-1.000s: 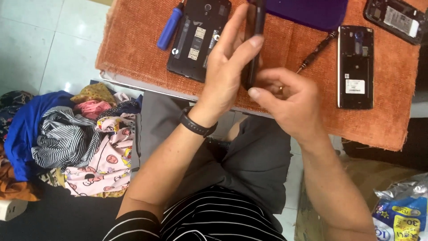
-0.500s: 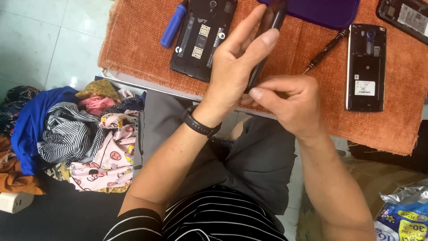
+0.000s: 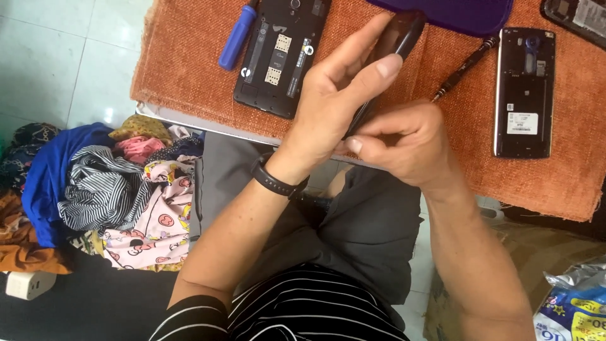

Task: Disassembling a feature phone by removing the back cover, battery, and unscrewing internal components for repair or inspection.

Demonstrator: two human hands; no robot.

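1. Held edge-on above the near border of the orange mat (image 3: 189,69): a slim black phone (image 3: 398,38), long axis slanting from the upper right, near the purple pouch (image 3: 454,12), down and left toward the lap
2. Wrapped around its upper length by the left hand (image 3: 334,113), thumb lying along one face and fingers curled behind; grasped, not loose
3. Pinched at its lower end by the right hand (image 3: 404,145), fingertips bunched tight against the edge just where the two hands met
4. Lay between both hands, touching each; left hand higher along the body, right hand at the nearer, lower tip
5. Ringed at the left wrist by a dark band (image 3: 274,180)
6. Flat on the mat to the left, well apart from the hands: an opened black phone (image 3: 278,57) with its back off, and beside it a blue-handled tool (image 3: 237,38)
7. To the right, a thin dark screwdriver (image 3: 464,60) lying aslant, then another backless phone (image 3: 524,91) upright on the cloth; a further device (image 3: 577,19) cut off at the top right corner
8. Down on the left, a heap of mixed clothes (image 3: 113,189); a blue packet (image 3: 574,312) cut off at the lower right
9. Hidden by the hands: most of the held phone's middle and lower end, so impossible to tell whether a cover was being prised or anything small sat between the right fingertips; which face pointed upward also unclear
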